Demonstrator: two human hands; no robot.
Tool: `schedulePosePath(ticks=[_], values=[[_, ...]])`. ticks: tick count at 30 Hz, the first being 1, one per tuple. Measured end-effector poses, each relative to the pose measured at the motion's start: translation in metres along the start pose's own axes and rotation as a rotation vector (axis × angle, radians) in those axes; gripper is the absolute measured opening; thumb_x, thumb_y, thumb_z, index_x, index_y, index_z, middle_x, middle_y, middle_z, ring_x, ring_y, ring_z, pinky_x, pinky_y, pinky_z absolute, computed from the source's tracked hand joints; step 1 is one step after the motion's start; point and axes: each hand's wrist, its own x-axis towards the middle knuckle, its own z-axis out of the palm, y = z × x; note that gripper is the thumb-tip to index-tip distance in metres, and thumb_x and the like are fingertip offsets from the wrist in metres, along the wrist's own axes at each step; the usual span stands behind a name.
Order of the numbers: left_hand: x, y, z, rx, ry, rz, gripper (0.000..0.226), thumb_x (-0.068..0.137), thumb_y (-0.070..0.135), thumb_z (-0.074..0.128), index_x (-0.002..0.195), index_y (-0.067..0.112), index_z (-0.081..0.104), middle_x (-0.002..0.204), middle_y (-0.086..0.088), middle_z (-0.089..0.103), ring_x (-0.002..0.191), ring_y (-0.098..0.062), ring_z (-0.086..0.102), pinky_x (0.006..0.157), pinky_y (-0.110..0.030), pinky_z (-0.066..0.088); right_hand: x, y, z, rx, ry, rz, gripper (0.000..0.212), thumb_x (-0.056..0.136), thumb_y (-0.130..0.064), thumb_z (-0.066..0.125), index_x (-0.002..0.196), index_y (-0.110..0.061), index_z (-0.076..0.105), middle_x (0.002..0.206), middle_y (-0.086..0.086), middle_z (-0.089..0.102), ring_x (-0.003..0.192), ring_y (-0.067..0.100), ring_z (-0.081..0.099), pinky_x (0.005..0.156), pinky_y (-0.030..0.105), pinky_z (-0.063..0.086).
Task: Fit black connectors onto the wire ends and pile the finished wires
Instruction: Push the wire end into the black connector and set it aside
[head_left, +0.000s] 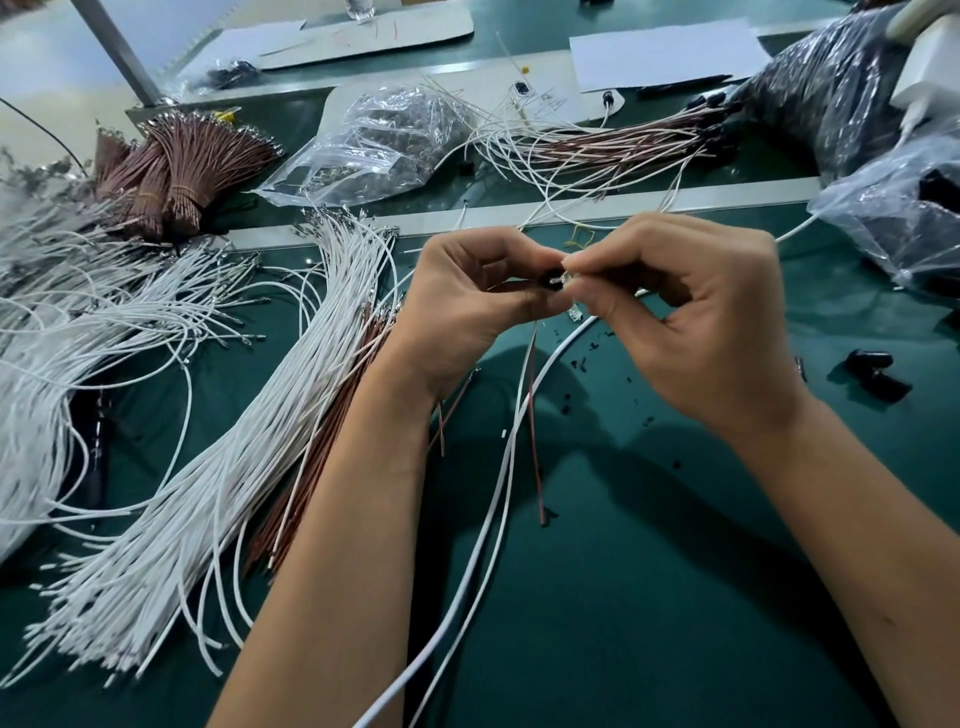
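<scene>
A: Nearest to us, what do the two hands do?

B: The left hand (467, 306) has its fingers curled and pinches a small black connector (548, 280) between thumb and forefinger. The right hand (691, 317) also pinches, its fingertips closed on the metal end of a wire just at the mouth of the connector. A white wire (498, 467) and a brown wire (534, 431) hang down from the hands to the green table (649, 597).

A: So the terminal is going in now?

B: I think yes. To do it well, the terminal should be kept straight with the hole and pushed until it sits firm. If it enters tilted, I think it can bend.

A: And the supply?

B: To the left lies a long bundle of white wires (249, 441), with loose brown wires (332, 441) beside it. To the right, on the table, lie spare black connectors (872, 371) and small black crumbs.

A: Further back, which containers?

B: At the right edge a clear plastic bag (893, 218) has dark pieces inside, probably connectors. In the middle a clear zip bag (374, 140) holds small shiny parts; I cannot tell which. Behind it the finished wires (623, 145) lie piled, their black ends pointing right. Far left stand tied brown bundles (176, 171)
</scene>
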Motion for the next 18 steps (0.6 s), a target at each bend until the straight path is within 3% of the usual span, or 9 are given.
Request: schedulePosePath(ticks=[3,8,13,18], values=[[0.000,-0.002,-0.002,0.083,0.018,-0.033,0.031,0.071,-0.015,0.079,0.079,0.014,0.074,0.083,-0.004,0.075,0.082,-0.017,0.070,0.079,-0.028,0.056,0.000,0.003,-0.001,-0.073,-0.039,0.010,0.005,0.091,-0.005,0.079,0.092,-0.001,0.077,0.085,0.006,0.074,0.076,0.018,0.070,0.069,0.035,0.056],[0.000,-0.002,-0.003,0.234,0.024,-0.051,0.029,0.071,-0.012,0.082,0.083,0.014,0.075,0.076,0.005,0.073,0.079,-0.015,0.069,0.078,-0.028,0.056,0.000,0.007,-0.002,-0.138,-0.080,0.052,0.004,0.088,-0.006,0.080,0.088,-0.003,0.077,0.080,0.004,0.073,0.070,0.016,0.065,0.066,0.034,0.053],[0.000,-0.003,-0.002,0.229,0.039,-0.055,0.028,0.072,-0.012,0.081,0.087,0.011,0.076,0.080,0.003,0.076,0.082,-0.014,0.070,0.082,-0.028,0.057,0.000,0.011,-0.005,-0.128,-0.086,0.119,0.003,0.086,-0.006,0.081,0.088,-0.007,0.078,0.075,0.001,0.071,0.065,0.009,0.061,0.062,0.024,0.050],[0.000,-0.005,-0.003,0.176,0.026,-0.076,0.029,0.071,-0.011,0.081,0.088,0.012,0.078,0.086,-0.004,0.078,0.086,-0.017,0.073,0.081,-0.025,0.057,-0.002,0.014,-0.004,0.003,-0.075,0.235,0.003,0.088,-0.008,0.081,0.089,-0.006,0.078,0.074,0.001,0.073,0.063,0.015,0.068,0.061,0.034,0.057]])
